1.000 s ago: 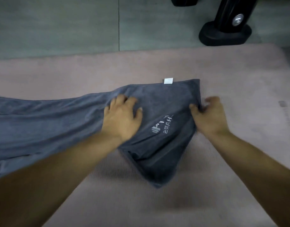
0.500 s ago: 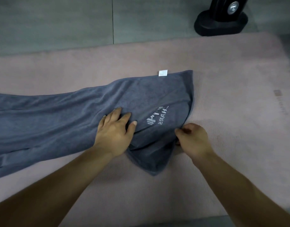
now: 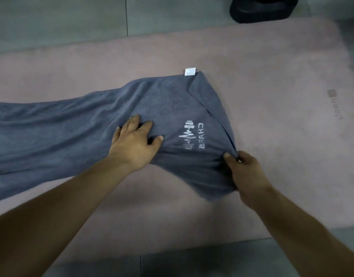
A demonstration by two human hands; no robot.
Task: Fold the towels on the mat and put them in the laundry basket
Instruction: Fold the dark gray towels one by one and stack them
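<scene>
A long blue-grey towel (image 3: 58,134) with a white logo and a small white tag lies across the pink mat (image 3: 272,76), stretching off the left edge. Its right end is doubled over, with one flap folded diagonally. My left hand (image 3: 135,143) presses flat on the towel just left of the logo, fingers spread. My right hand (image 3: 245,172) pinches the towel's right edge below the logo, between thumb and fingers, and holds it slightly off the mat. No laundry basket is in view.
A black rounded base (image 3: 262,9) stands on the grey tiled floor (image 3: 62,19) beyond the mat's far right corner. The mat's near edge runs along the bottom, with floor tiles below it. A small printed mark (image 3: 335,104) sits near the mat's right end.
My right hand slid down the towel's right edge toward me and now pinches it lower, drawing the end out to the right. The left hand stayed pressed on the towel.
</scene>
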